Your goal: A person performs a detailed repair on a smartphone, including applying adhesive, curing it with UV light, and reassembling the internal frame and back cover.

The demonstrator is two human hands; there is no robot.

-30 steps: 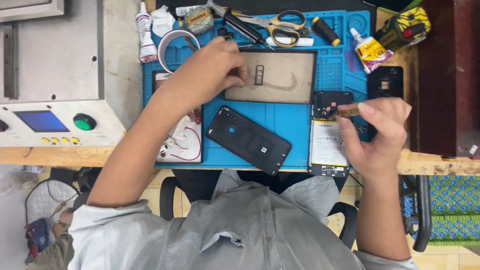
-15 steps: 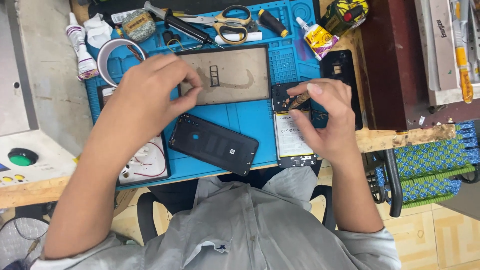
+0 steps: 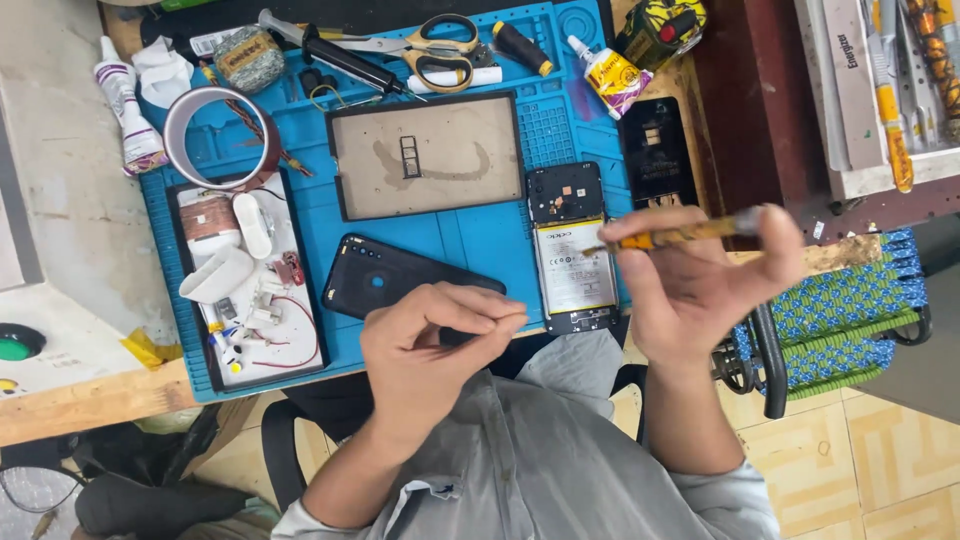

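Observation:
An opened phone (image 3: 572, 270) with its white battery showing lies on the blue work mat (image 3: 500, 230). My right hand (image 3: 700, 275) grips a thin screwdriver (image 3: 680, 233) with an orange handle, and its tip points left over the phone's upper half. My left hand (image 3: 435, 345) hovers near the mat's front edge over my shirt, thumb and fingertips pinched together; whether something tiny sits between them I cannot tell. A dark phone back cover (image 3: 385, 278) lies just above that hand. A tan pad in a black frame (image 3: 430, 155) lies behind it.
At the back of the mat lie scissors (image 3: 440, 50), a black-handled tool (image 3: 350, 62) and a glue tube (image 3: 610, 72). A tape roll (image 3: 215, 130) and a black tray (image 3: 195, 300) of small parts sit left. A black phone panel (image 3: 655, 150) lies right, a woven chair (image 3: 840, 310) beyond.
My left hand has left the tan pad and drawn back toward my body with its fingers pinched. My right hand has lifted the screwdriver from the phone's top and shifted right.

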